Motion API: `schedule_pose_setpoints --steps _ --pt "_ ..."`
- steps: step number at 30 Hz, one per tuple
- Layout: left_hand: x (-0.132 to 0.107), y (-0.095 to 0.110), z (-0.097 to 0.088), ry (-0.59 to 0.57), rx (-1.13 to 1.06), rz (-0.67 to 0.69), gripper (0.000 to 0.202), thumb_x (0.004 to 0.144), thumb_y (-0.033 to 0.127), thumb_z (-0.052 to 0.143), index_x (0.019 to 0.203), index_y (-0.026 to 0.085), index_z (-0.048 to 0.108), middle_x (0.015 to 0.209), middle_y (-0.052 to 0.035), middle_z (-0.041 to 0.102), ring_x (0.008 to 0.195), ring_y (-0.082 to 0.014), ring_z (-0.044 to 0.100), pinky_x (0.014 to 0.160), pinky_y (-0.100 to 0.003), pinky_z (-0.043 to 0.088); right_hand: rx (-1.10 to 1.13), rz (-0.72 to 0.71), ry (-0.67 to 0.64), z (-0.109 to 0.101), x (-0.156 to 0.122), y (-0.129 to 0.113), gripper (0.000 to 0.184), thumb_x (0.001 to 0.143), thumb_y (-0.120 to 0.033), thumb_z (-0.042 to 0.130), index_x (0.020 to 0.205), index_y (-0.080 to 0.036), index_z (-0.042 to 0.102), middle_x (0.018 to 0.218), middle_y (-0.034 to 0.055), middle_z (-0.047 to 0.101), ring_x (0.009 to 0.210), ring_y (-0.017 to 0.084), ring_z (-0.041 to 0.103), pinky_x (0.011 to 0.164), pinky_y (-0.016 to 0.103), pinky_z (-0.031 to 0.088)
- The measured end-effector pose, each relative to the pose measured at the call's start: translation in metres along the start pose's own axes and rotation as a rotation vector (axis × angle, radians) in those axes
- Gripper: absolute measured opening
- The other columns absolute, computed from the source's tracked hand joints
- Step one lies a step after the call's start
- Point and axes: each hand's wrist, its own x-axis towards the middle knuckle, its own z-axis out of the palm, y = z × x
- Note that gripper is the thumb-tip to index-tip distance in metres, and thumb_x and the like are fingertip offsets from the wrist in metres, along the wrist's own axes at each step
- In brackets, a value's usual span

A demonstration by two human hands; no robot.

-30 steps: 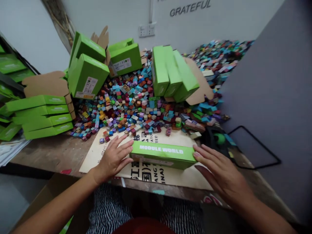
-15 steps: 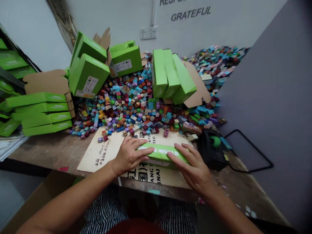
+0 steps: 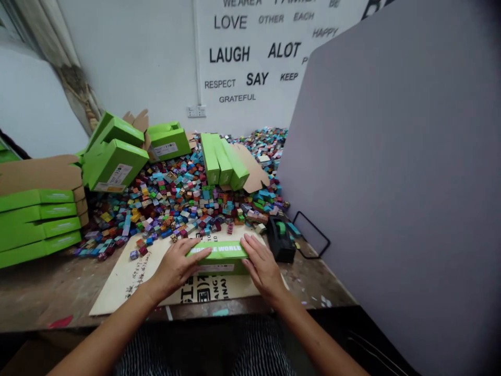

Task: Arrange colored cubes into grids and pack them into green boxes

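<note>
A closed green cardboard box point(image 3: 221, 267) with white lettering on top lies on a printed cardboard sheet point(image 3: 117, 286) in front of me. My left hand point(image 3: 177, 266) grips its left end, with the fingers stretched over the top edge. At the right end, my right hand point(image 3: 261, 263) holds the box with fingers along the top and side. The bottom of the box and parts of both ends are hidden. Beyond the sheet, a heap of small coloured blocks point(image 3: 164, 203) spreads across the table.
Stacked green boxes point(image 3: 39, 227) stand at the left, and several more, such as the tilted box point(image 3: 113, 164), rest on the heap. To the right are a black tape dispenser point(image 3: 281, 245), a black wire frame point(image 3: 313, 235) and a tall grey panel point(image 3: 383, 167).
The head view has tilted up and turned right, so more wall lettering shows. Both hands stay on the green box, and its front side is more visible.
</note>
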Motion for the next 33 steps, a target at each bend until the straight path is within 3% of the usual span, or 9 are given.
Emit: schedule_pose_setpoints --steps 3,6,9,13,16,20,23,29,33 --pt "-0.005 0.006 -0.002 0.029 -0.015 -0.014 0.045 0.094 0.019 0.044 0.137 0.031 0.044 0.132 -0.0091 0.049 0.116 -0.0279 0.042 0.093 -0.049 0.046 0.375 0.31 0.036 -0.008 -0.005 -0.008 0.042 0.094 -0.041 0.041 0.13 -0.026 0.055 0.144 0.0072 0.045 0.132 0.025 0.041 0.107 0.048 0.036" --pt "-0.008 0.009 0.0 0.064 -0.036 -0.022 0.045 0.092 0.018 0.046 0.135 0.031 0.045 0.131 -0.009 0.049 0.116 -0.0276 0.041 0.096 -0.051 0.044 0.696 0.558 0.126 -0.009 0.002 -0.008 0.04 0.086 -0.048 0.054 0.118 -0.025 0.064 0.129 0.0082 0.059 0.122 0.026 0.051 0.103 0.047 0.039" --pt "-0.008 0.009 0.003 0.071 -0.065 -0.039 0.046 0.091 0.016 0.048 0.135 0.031 0.046 0.129 -0.0094 0.048 0.116 -0.0276 0.041 0.096 -0.052 0.043 0.894 0.654 0.172 -0.001 0.013 0.0 0.049 0.071 -0.043 0.072 0.115 -0.024 0.063 0.116 0.0082 0.066 0.109 0.025 0.058 0.097 0.045 0.043" --pt "-0.005 0.006 0.003 0.08 -0.084 -0.048 0.044 0.092 0.018 0.047 0.135 0.031 0.046 0.126 -0.0097 0.048 0.114 -0.0278 0.042 0.095 -0.05 0.043 1.018 0.693 0.231 0.005 0.018 0.005 0.044 0.067 -0.039 0.075 0.107 -0.023 0.064 0.106 0.0074 0.068 0.102 0.024 0.06 0.091 0.042 0.045" --pt "-0.003 0.005 0.005 0.129 -0.05 -0.022 0.044 0.093 0.017 0.047 0.134 0.032 0.047 0.124 -0.0097 0.049 0.11 -0.0267 0.045 0.091 -0.048 0.045 0.982 0.659 0.237 0.0 0.02 0.0 0.038 0.069 -0.036 0.074 0.103 -0.024 0.064 0.104 0.006 0.069 0.102 0.022 0.06 0.093 0.04 0.044" --pt "-0.006 0.012 0.022 0.338 0.134 -0.023 0.05 0.09 0.007 0.046 0.126 0.041 0.054 0.118 -0.0065 0.053 0.108 -0.0258 0.047 0.092 -0.05 0.041 0.966 0.592 0.216 -0.01 0.023 -0.011 0.039 0.073 -0.036 0.07 0.11 -0.026 0.061 0.107 0.0043 0.068 0.101 0.021 0.061 0.093 0.039 0.045" --pt "-0.023 0.026 0.038 0.35 0.177 -0.028 0.049 0.089 0.006 0.047 0.122 0.04 0.058 0.117 -0.0054 0.057 0.106 -0.0252 0.049 0.092 -0.047 0.042 0.842 0.594 0.171 -0.019 0.016 -0.007 0.034 0.076 -0.041 0.066 0.106 -0.024 0.063 0.1 0.0047 0.069 0.092 0.021 0.063 0.087 0.039 0.048" --pt "-0.051 0.056 0.037 0.118 0.029 -0.013 0.036 0.09 0.013 0.048 0.12 0.029 0.06 0.123 -0.0062 0.059 0.119 -0.0305 0.044 0.095 -0.051 0.038 0.163 0.683 0.333 -0.064 0.002 0.065 0.041 0.079 -0.053 0.052 0.095 -0.018 0.065 0.091 0.0072 0.067 0.084 0.021 0.059 0.077 0.034 0.045" --pt "-0.003 0.081 0.036 0.116 -0.147 -0.006 0.028 0.09 0.019 0.05 0.115 0.026 0.061 0.117 -0.0066 0.062 0.115 -0.0284 0.047 0.095 -0.05 0.039 0.065 0.741 0.227 -0.073 0.002 0.108 0.042 0.068 -0.059 0.057 0.067 -0.018 0.066 0.07 0.0055 0.065 0.07 0.021 0.057 0.067 0.033 0.043"
